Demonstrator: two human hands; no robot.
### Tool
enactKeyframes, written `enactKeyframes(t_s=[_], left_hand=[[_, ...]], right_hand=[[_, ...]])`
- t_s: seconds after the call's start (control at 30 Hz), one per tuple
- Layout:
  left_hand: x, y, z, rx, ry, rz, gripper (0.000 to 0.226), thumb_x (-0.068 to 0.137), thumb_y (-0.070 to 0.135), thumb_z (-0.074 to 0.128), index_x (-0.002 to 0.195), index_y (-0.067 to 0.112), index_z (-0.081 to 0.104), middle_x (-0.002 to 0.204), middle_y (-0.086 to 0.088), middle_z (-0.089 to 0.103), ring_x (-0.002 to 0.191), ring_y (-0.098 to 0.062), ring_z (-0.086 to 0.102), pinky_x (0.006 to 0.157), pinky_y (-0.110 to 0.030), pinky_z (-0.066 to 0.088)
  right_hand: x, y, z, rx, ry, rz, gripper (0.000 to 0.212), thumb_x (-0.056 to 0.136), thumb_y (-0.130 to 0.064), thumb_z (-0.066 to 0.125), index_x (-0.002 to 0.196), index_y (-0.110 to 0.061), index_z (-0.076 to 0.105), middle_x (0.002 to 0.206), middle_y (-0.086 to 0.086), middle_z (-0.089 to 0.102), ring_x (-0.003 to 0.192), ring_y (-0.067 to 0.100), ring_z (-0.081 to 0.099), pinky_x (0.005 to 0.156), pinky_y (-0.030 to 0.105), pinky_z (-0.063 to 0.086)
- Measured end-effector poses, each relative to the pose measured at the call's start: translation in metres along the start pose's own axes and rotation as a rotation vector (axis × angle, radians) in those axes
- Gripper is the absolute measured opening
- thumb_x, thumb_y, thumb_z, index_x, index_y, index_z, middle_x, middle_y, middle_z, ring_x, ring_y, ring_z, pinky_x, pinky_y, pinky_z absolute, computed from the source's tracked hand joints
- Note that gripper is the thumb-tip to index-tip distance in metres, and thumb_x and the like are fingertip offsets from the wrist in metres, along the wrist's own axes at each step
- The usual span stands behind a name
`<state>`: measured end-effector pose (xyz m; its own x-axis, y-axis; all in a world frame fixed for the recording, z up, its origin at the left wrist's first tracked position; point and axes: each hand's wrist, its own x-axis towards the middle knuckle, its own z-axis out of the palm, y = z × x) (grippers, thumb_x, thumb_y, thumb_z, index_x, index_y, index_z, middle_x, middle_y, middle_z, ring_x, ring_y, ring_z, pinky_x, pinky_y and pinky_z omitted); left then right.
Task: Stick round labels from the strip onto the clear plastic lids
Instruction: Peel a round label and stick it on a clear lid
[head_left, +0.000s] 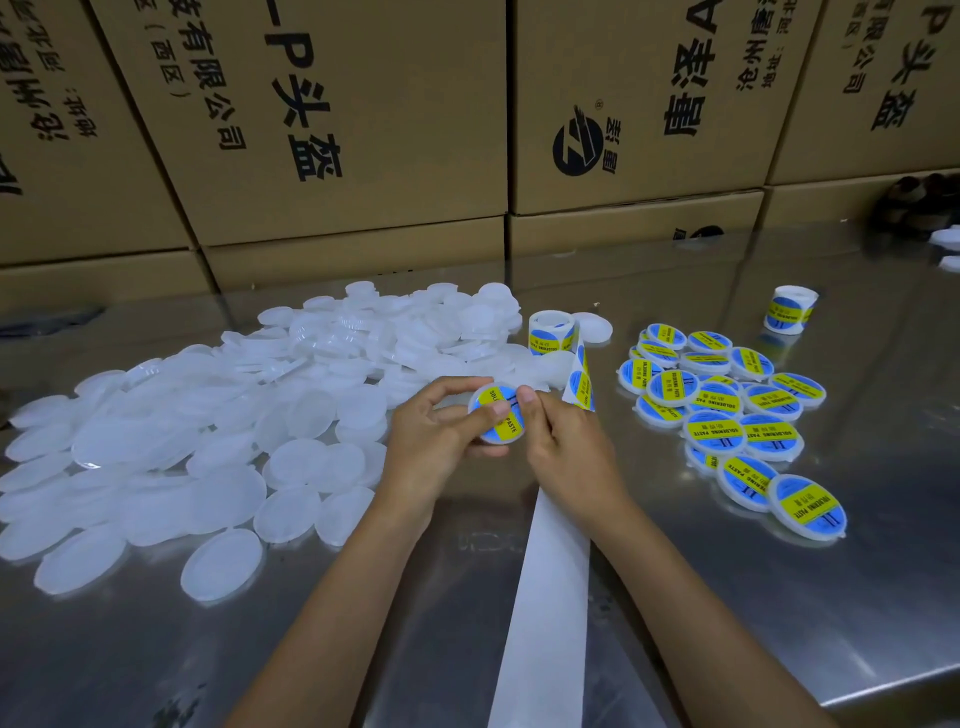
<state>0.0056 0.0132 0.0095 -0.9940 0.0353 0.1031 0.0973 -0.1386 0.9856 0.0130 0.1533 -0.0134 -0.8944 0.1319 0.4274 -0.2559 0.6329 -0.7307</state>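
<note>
My left hand (436, 431) grips a clear plastic lid (500, 423) with a blue and yellow round label on it, above the middle of the metal table (779, 597). My right hand (563, 447) holds the lid's right side, its thumb pressing on the label. The label strip (579, 387) runs from a small roll (550, 332) down behind my right hand. Its bare white backing (550, 597) trails toward me. A big pile of plain lids (218, 431) lies at the left. Several labelled lids (727, 410) lie at the right.
Stacked cardboard boxes (337, 130) wall off the back of the table. A second label roll (789, 309) stands at the back right. One plain lid (595, 327) lies beside the near roll. The table's edge runs along the lower right.
</note>
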Motion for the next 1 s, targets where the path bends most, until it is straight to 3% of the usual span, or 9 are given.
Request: enactKeyframes(t_s=[0.1, 0.23, 0.33, 0.47, 0.53, 0.67, 0.77, 0.87, 1.0], left_hand=[[-0.001, -0.001, -0.001, -0.008, 0.092, 0.009, 0.022, 0.083, 0.017, 0.082, 0.095, 0.004, 0.070, 0.088, -0.008, 0.078, 0.072, -0.023, 0.075, 0.055, -0.029, 0.059], [0.000, -0.001, 0.000, 0.008, 0.199, 0.028, 0.026, 0.088, 0.025, 0.077, 0.087, 0.003, 0.064, 0.081, -0.006, 0.077, 0.058, -0.019, 0.071, 0.049, -0.025, 0.056], [0.000, 0.000, 0.001, -0.032, 0.178, 0.023, 0.028, 0.094, 0.029, 0.070, 0.091, 0.002, 0.065, 0.082, -0.012, 0.076, 0.065, -0.018, 0.074, 0.050, -0.022, 0.056], [0.000, -0.001, 0.002, -0.089, 0.056, 0.018, 0.016, 0.100, 0.023, 0.062, 0.107, 0.010, 0.068, 0.096, -0.013, 0.077, 0.085, -0.027, 0.076, 0.068, -0.031, 0.062], [0.000, -0.002, 0.001, -0.096, -0.031, 0.023, 0.021, 0.100, 0.017, 0.061, 0.120, 0.014, 0.068, 0.100, -0.011, 0.077, 0.090, -0.025, 0.076, 0.075, -0.032, 0.062], [-0.002, -0.002, 0.000, -0.015, -0.176, -0.004, 0.040, 0.096, 0.008, 0.066, 0.132, 0.022, 0.062, 0.107, -0.007, 0.077, 0.094, -0.026, 0.075, 0.087, -0.034, 0.060], [-0.004, -0.001, 0.003, 0.019, -0.161, -0.005, 0.040, 0.089, 0.004, 0.073, 0.125, 0.020, 0.067, 0.104, -0.004, 0.078, 0.090, -0.024, 0.076, 0.080, -0.032, 0.061], [-0.005, 0.002, 0.002, 0.011, -0.085, 0.000, 0.033, 0.086, 0.009, 0.077, 0.118, 0.017, 0.071, 0.095, -0.004, 0.079, 0.078, -0.022, 0.077, 0.066, -0.020, 0.058], [-0.004, 0.001, 0.001, -0.059, -0.038, -0.010, 0.027, 0.089, 0.011, 0.074, 0.116, 0.016, 0.073, 0.095, -0.004, 0.079, 0.087, -0.021, 0.077, 0.066, -0.023, 0.059]], right_hand=[[-0.002, -0.002, 0.002, 0.052, -0.049, -0.005, 0.046, 0.104, -0.046, 0.036, 0.068, -0.022, 0.049, 0.058, -0.006, 0.051, 0.065, 0.017, 0.049, 0.062, 0.038, 0.042], [-0.007, -0.007, 0.006, -0.011, -0.077, 0.012, 0.060, 0.088, -0.071, 0.045, 0.060, -0.019, 0.038, 0.052, -0.010, 0.044, 0.056, 0.010, 0.042, 0.055, 0.030, 0.035], [-0.006, -0.008, 0.006, 0.073, -0.061, 0.039, 0.056, 0.090, -0.060, 0.056, 0.059, -0.019, 0.035, 0.048, -0.009, 0.038, 0.053, 0.011, 0.037, 0.055, 0.033, 0.032], [0.000, -0.010, 0.003, 0.229, 0.032, 0.105, 0.050, 0.094, -0.045, 0.061, 0.064, -0.009, 0.045, 0.053, -0.007, 0.038, 0.055, 0.013, 0.036, 0.058, 0.033, 0.033], [0.001, -0.009, -0.001, 0.299, 0.092, 0.117, 0.049, 0.096, -0.038, 0.061, 0.067, -0.001, 0.049, 0.054, -0.004, 0.040, 0.055, 0.011, 0.036, 0.057, 0.028, 0.033], [0.001, -0.006, -0.006, 0.362, 0.157, 0.111, 0.046, 0.099, -0.031, 0.058, 0.066, -0.001, 0.047, 0.056, -0.003, 0.039, 0.057, 0.011, 0.035, 0.056, 0.024, 0.030], [0.001, -0.006, -0.006, 0.369, 0.144, 0.086, 0.046, 0.100, -0.030, 0.056, 0.067, 0.002, 0.046, 0.058, 0.000, 0.039, 0.058, 0.011, 0.034, 0.055, 0.023, 0.030], [0.000, -0.007, -0.005, 0.362, 0.107, 0.051, 0.045, 0.101, -0.030, 0.055, 0.067, -0.001, 0.046, 0.056, -0.007, 0.037, 0.055, 0.007, 0.032, 0.054, 0.019, 0.028], [-0.001, -0.007, -0.002, 0.335, 0.056, 0.050, 0.042, 0.099, -0.039, 0.055, 0.070, -0.010, 0.046, 0.052, -0.012, 0.040, 0.053, 0.007, 0.036, 0.055, 0.021, 0.030]])
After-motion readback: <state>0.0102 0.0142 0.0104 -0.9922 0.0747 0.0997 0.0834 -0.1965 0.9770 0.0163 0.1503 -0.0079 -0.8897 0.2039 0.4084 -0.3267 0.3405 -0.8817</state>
